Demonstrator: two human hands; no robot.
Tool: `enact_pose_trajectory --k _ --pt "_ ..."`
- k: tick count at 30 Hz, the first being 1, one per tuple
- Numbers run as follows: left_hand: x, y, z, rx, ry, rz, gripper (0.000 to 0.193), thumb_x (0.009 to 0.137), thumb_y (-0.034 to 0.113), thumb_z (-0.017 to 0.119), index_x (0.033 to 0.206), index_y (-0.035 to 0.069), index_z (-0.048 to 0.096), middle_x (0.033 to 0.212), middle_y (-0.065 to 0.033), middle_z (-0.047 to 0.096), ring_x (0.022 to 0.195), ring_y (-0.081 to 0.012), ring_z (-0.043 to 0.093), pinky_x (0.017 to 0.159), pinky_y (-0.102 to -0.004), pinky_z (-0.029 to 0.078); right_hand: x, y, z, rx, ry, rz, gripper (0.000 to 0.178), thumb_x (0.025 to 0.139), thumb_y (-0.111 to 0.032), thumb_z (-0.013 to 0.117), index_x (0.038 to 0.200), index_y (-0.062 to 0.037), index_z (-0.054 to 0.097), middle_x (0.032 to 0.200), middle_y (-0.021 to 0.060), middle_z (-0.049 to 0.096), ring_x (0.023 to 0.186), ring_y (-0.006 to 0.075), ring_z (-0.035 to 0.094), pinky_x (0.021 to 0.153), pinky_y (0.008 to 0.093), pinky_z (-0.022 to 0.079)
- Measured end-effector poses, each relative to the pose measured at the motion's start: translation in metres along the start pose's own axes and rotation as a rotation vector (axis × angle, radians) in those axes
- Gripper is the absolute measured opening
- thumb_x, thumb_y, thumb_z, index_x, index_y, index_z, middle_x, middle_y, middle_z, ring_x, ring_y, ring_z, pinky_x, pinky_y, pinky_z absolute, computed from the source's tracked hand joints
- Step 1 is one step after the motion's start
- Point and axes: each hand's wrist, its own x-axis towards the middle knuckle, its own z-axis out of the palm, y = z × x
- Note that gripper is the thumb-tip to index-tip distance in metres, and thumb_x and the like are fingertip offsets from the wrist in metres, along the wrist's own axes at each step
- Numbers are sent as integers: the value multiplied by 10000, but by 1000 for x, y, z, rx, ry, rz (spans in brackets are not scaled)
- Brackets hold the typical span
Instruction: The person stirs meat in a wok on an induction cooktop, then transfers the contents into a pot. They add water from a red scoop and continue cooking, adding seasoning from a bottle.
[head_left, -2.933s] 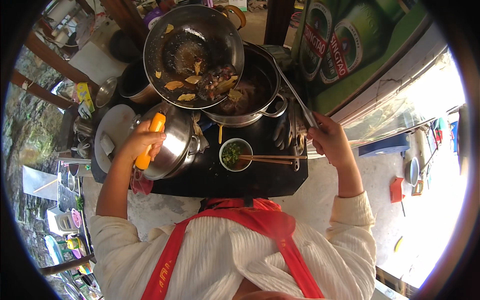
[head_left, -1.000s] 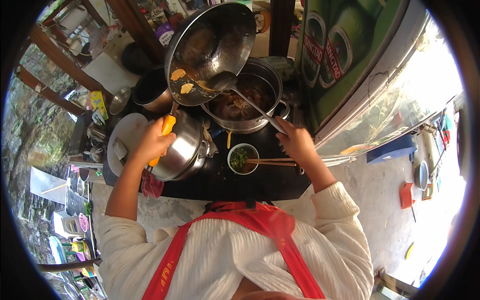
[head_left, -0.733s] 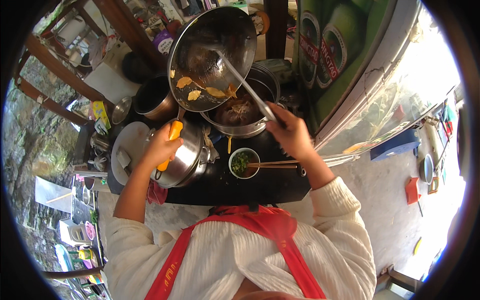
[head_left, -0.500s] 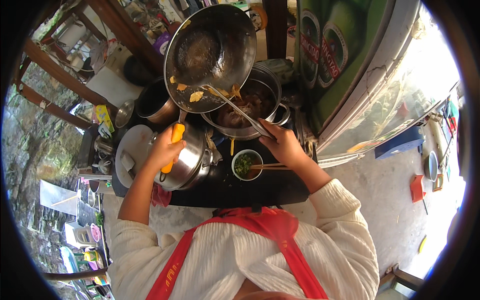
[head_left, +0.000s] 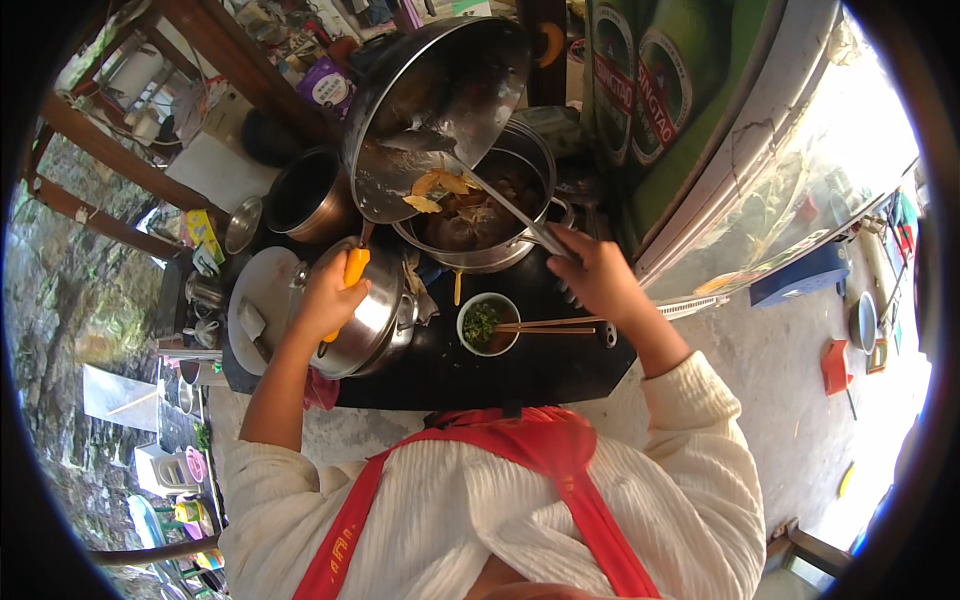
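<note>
My left hand (head_left: 330, 300) is closed around the yellow handle of a large wok (head_left: 465, 90). The wok is tipped steeply, its lower edge over a steel pot (head_left: 478, 264) of dark liquid with chunks in it. In my right hand (head_left: 600, 275) is a long-handled metal spatula (head_left: 505, 200), its head against the wok's inside. Yellow-brown leaf-like pieces (head_left: 440, 184) lie at the wok's lower edge above the pot. Nearer me stands a small white bowl (head_left: 490, 354) with chopped greens, and chopsticks (head_left: 550, 325) rest across it.
A shiny lidded pot (head_left: 370, 320) stands beneath my left hand. Left of it is a round white board (head_left: 262, 272) with a knife-like tool on it. A copper-coloured pot (head_left: 325, 195) sits behind. At right, a tall green-sided fridge (head_left: 660, 200) borders the dark counter (head_left: 430, 378).
The wok has tilted further over the pot, and its leaf-like pieces have slid toward the lower edge. My right hand has moved right, the spatula's head higher inside the wok.
</note>
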Motion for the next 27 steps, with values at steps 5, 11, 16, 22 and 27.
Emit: enact_pose_trajectory --k 5,11,16,22,27 --pt "0 -6 1 86 40 -10 471 942 112 713 1367 -15 554 1012 -139 693 838 -226 678 765 -332 538 -16 6 10 -146 -62 76 497 938 -130 735 1412 -37 619 1087 297 706 999 473 687 853 447 550" --pt "0 -7 4 146 89 29 497 929 115 723 1372 -37 558 1163 -214 716 1054 -297 707 948 -360 534 -28 -4 -58 -364 -136 152 492 929 -112 729 1406 -43 630 1108 284 706 970 457 693 834 459 552" --pt "-5 4 18 78 60 -19 425 955 119 709 1339 10 564 916 -75 639 718 -154 606 642 -307 490 -15 2 -27 -242 199 -90 528 944 -151 715 1452 -80 589 1043 259 721 931 452 702 801 499 566" --pt "-10 5 17 94 89 77 383 972 114 694 1322 33 561 809 -6 589 554 -84 554 489 -270 463 -20 20 17 -543 74 95 571 996 -243 647 1540 -178 488 1029 197 693 867 419 721 754 504 593" --pt "-17 2 10 -25 39 -66 369 981 104 683 1315 33 543 814 1 576 533 -80 521 480 -269 445 -50 4 -40 -428 -39 156 501 949 -118 698 1441 -69 614 1083 237 736 965 393 733 860 430 576"
